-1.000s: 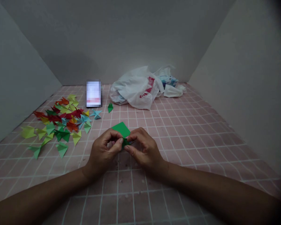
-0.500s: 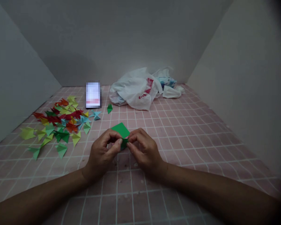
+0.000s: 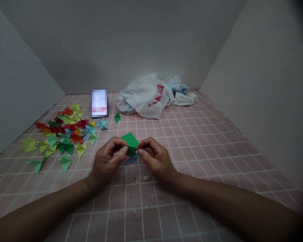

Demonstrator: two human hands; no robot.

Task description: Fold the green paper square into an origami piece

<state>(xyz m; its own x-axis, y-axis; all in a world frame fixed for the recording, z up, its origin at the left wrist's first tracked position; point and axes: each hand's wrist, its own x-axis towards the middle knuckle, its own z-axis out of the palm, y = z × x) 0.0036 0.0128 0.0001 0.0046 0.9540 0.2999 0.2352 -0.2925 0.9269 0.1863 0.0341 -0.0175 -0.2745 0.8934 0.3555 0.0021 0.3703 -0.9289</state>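
Note:
A small folded piece of dark green paper point(image 3: 132, 151) is pinched between my two hands, thumbs toward me. My left hand point(image 3: 110, 157) grips its left side with thumb and forefinger. At its right end, the thumb and forefinger of my right hand point(image 3: 157, 160) are closed on the tip. Just beyond and beneath it lies a stack of square paper sheets point(image 3: 129, 138), bright green on top, with pink and blue showing at the near edge. The finer folds of the held paper are too small to make out.
Many folded paper pieces point(image 3: 65, 147) in several colours spread over the left of the pink checked cloth point(image 3: 204, 151). A lit phone point(image 3: 99, 102) stands behind them, its screen blurred. One green folded piece point(image 3: 117, 117) lies apart. White plastic bags point(image 3: 146, 95) sit against the back wall.
The hands have drawn slightly apart, and the green paper between them shows wider. More of the stack's near edge is now visible. The whole view has shifted a little.

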